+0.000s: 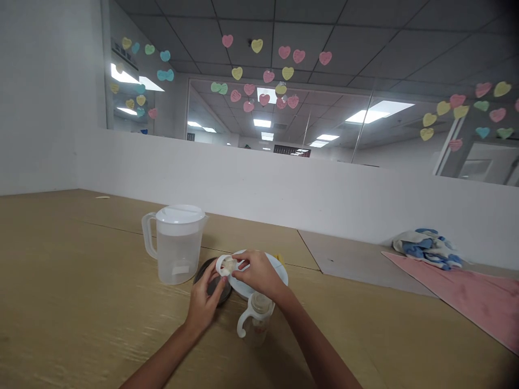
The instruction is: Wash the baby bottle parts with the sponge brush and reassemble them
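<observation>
My left hand [201, 303] pinches a white bottle collar ring [220, 263] between thumb and fingers, above the dark round dish [213, 289]. From the other side, the fingers of my right hand [259, 273] close on a pale, translucent bottle nipple [230, 264] at the ring's opening. How far the nipple sits inside the ring I cannot tell. Just below my right wrist a clear baby bottle [259, 319] with a white handle stands upright and uncapped. Behind my right hand lies a pale blue-white plate [280, 271], partly covered by it.
A translucent lidded jug [179, 254] with liquid in it stands left of my hands. Something small and yellow [280, 260] shows by the plate. At the right lie a crumpled blue and white cloth [427, 248] and a pink mat [474, 294]. A white wall [251, 183] backs the table.
</observation>
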The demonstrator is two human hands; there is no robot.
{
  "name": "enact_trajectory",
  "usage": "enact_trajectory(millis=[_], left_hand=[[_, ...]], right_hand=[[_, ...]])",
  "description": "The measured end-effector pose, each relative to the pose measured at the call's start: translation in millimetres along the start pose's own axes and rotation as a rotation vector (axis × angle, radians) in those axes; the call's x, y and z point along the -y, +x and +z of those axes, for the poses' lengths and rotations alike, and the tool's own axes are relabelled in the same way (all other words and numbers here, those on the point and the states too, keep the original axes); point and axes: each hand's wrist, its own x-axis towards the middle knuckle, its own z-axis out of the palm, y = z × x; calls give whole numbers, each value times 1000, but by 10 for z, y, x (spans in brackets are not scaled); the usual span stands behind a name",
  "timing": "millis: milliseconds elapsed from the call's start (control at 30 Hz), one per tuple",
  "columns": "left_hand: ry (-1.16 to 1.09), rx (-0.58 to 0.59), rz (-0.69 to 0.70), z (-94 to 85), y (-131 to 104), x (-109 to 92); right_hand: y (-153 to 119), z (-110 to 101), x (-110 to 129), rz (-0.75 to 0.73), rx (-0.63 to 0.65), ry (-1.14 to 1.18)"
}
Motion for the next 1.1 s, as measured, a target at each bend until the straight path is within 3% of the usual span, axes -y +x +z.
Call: enact_trajectory(millis=[133,267,467,600,867,1033,1100], left_hand=[[-11,3,-31,0,6,0],[13,13,-11,1,4,15],[106,64,107,-35,-26,-29],[137,13,107,-58,-17,-63],[117,-85,52,-51,38,-13],[137,-89,41,-47,30,8],[153,-87,48,-46,26,5]], right_hand=[[-5,9,11,-22,-3,-34],[16,50,-17,49,-34,54],[34,72,-27,95,-65,205],[50,98,-55,88,-69,268],[9,113,-92,37,60,440],[-21,106,-89,24,161,429],[-14,119,-86,26,140,417]])
